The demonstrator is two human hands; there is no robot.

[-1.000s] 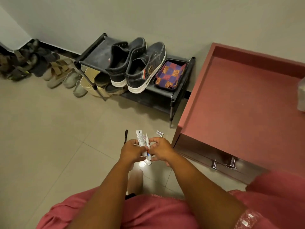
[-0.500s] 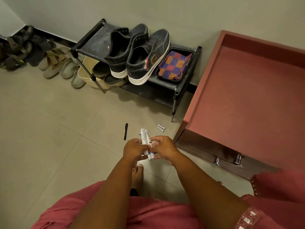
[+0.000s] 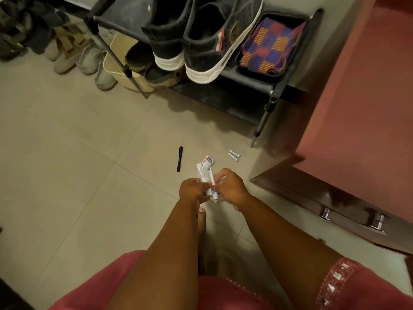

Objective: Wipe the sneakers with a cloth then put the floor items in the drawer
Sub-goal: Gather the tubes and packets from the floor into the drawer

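Both hands meet over the floor, holding a bundle of white tubes (image 3: 205,173) upright between them. My left hand (image 3: 192,190) grips the lower ends and my right hand (image 3: 230,186) pinches them from the right. A black pen (image 3: 180,161) lies on the tiles to the left of the tubes. Two small silver batteries (image 3: 233,155) lie just beyond my right hand. The dark sneakers (image 3: 201,36) with white soles stand on the black shoe rack (image 3: 274,95), beside a checked purple and orange cloth (image 3: 271,44) in a black tray. The red cabinet's drawer (image 3: 312,198) at right is shut.
Sandals and slip-on shoes (image 3: 67,54) line the wall at upper left. A cream basket (image 3: 118,63) with shoes sits under the rack. The red cabinet top (image 3: 362,108) fills the right side. My bare foot (image 3: 201,222) shows below my hands, above my pink garment.
The view has tilted down and moved closer to the floor. My hands have kept the tubes gathered between them, and the pen and batteries lie where they were.
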